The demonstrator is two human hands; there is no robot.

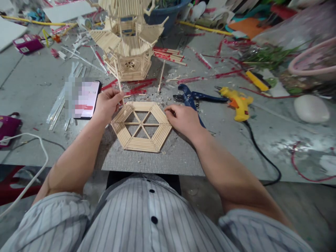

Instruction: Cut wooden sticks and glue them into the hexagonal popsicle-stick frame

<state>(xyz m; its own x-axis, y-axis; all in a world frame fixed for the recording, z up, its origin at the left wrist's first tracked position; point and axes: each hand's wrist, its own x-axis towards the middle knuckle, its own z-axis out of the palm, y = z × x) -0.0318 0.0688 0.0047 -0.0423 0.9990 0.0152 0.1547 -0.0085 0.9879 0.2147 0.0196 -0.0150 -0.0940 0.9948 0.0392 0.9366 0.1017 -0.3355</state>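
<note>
A hexagonal frame of thin wooden sticks (143,144), with spokes meeting at its centre, lies flat on the table before me. At its upper left, my left hand (108,105) pinches a wooden stick (118,78) held nearly upright, its lower end at the frame's corner. My right hand (181,119) rests at the frame's right corner with its fingers curled; whether anything is between them is hidden. Behind the frame stands a tiered pagoda model (128,49) made of the same sticks. Blue cutting pliers (189,98) lie just past my right hand.
A yellow glue gun (237,103) with a black cord lies to the right. A phone (86,99) and clear glue sticks (59,105) are at the left. Red-and-clear wrappers (203,59), a white mouse-shaped object (311,109) and a blue basin (168,17) surround the work area.
</note>
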